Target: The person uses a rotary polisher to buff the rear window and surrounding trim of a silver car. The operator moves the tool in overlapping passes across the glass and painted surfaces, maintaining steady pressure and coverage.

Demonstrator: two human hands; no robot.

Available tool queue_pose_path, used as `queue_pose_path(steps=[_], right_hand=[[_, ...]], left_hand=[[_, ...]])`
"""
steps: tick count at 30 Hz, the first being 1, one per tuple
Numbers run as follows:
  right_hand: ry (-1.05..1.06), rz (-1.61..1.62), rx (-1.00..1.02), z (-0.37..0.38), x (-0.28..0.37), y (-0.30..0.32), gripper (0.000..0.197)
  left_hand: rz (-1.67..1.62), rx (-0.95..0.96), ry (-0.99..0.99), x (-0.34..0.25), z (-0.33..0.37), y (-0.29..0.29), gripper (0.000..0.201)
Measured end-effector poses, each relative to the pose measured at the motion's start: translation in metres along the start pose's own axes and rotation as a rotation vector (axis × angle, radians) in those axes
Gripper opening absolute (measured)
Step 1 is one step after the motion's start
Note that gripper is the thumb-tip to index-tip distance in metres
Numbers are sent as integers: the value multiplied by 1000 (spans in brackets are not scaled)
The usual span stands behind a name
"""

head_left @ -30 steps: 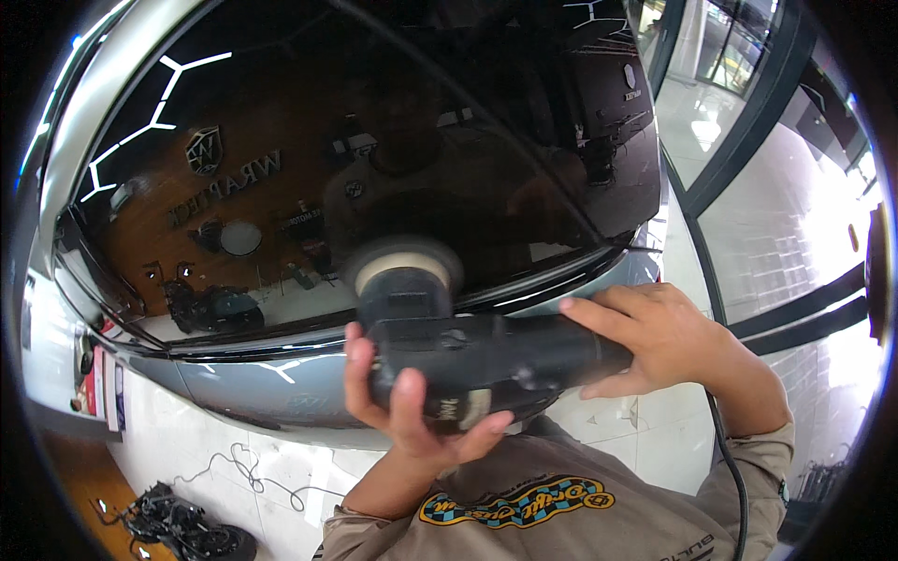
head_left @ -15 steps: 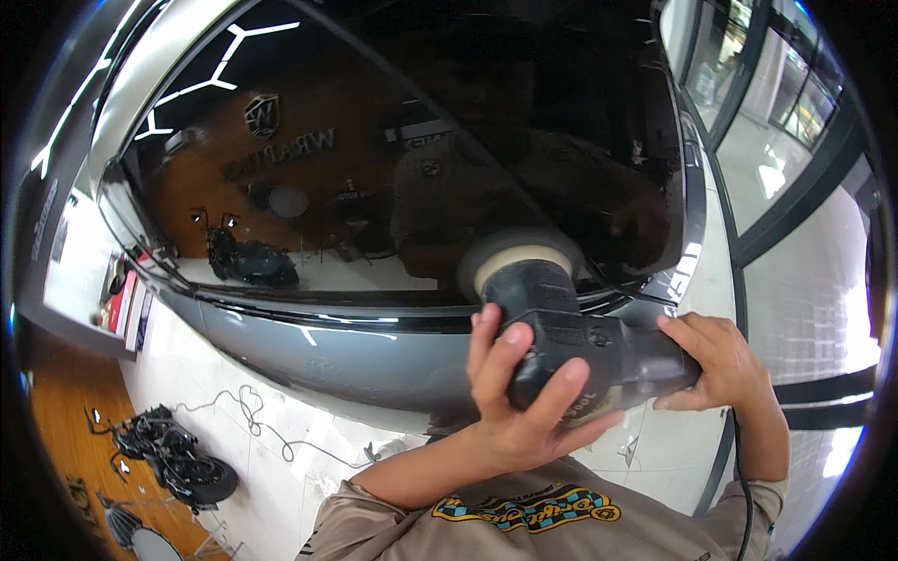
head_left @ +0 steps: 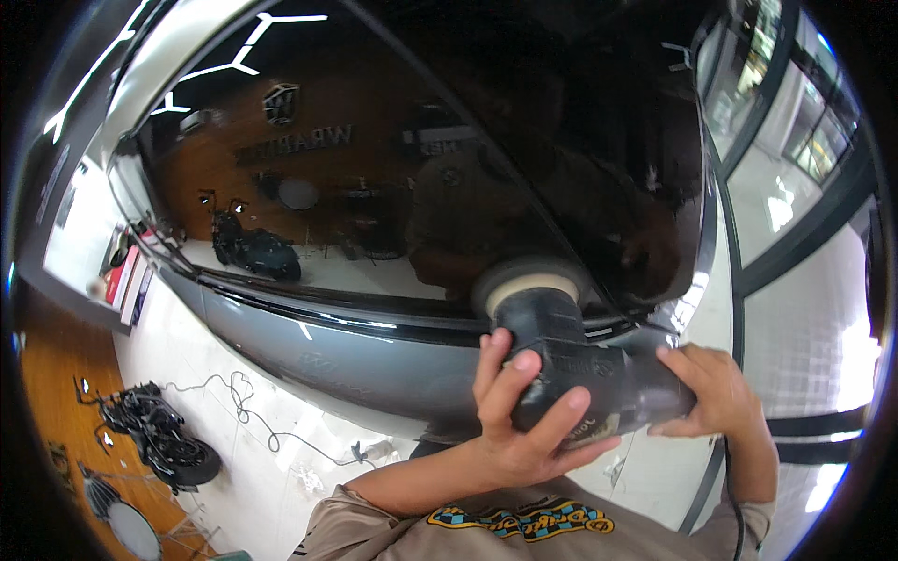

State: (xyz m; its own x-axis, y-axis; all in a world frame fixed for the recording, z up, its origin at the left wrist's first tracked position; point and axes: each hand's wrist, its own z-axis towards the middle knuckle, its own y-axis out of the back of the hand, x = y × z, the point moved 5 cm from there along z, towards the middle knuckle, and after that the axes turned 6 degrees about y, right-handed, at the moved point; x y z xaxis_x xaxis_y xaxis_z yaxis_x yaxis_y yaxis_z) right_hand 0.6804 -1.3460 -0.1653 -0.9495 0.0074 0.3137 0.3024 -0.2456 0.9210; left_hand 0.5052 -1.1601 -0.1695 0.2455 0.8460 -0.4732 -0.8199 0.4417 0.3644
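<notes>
A black power polisher (head_left: 571, 374) with a pale backing plate and a round pad (head_left: 535, 276) rests on the lower part of a glossy dark car window (head_left: 374, 215). The pad's edge is smeared, as if spinning. My left hand (head_left: 524, 421) wraps round the polisher's head from the near side, its fingers curled over the casing. My right hand (head_left: 711, 393) grips the polisher's rear body, thumb and fingers on either side. Grey bodywork (head_left: 355, 365) curves below the glass. Reflections of lights, a motorcycle and wall lettering show in the window.
A power cord (head_left: 739, 524) hangs by my right arm. Another cable (head_left: 271, 435) lies looped on the white tiled floor (head_left: 206, 393). A black motorcycle (head_left: 154, 435) and a round-topped stool (head_left: 133, 528) stand at the lower left. Dark-framed glass panels (head_left: 795, 178) line the right side.
The polisher sits slightly lower and further right in view, both hands with it. The car and room have shifted in the picture too, so my head has moved. Both grips stay the same.
</notes>
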Motion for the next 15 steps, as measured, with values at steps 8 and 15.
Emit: queue_pose_path(steps=[8, 15], right_hand=[[-39, 7, -109, 65, 44, 47, 100], [-112, 211, -203, 140, 89, 99, 92]], left_hand=[[59, 19, -175, 16, 89, 66, 92], [-81, -79, -110, 30, 169, 125, 79]])
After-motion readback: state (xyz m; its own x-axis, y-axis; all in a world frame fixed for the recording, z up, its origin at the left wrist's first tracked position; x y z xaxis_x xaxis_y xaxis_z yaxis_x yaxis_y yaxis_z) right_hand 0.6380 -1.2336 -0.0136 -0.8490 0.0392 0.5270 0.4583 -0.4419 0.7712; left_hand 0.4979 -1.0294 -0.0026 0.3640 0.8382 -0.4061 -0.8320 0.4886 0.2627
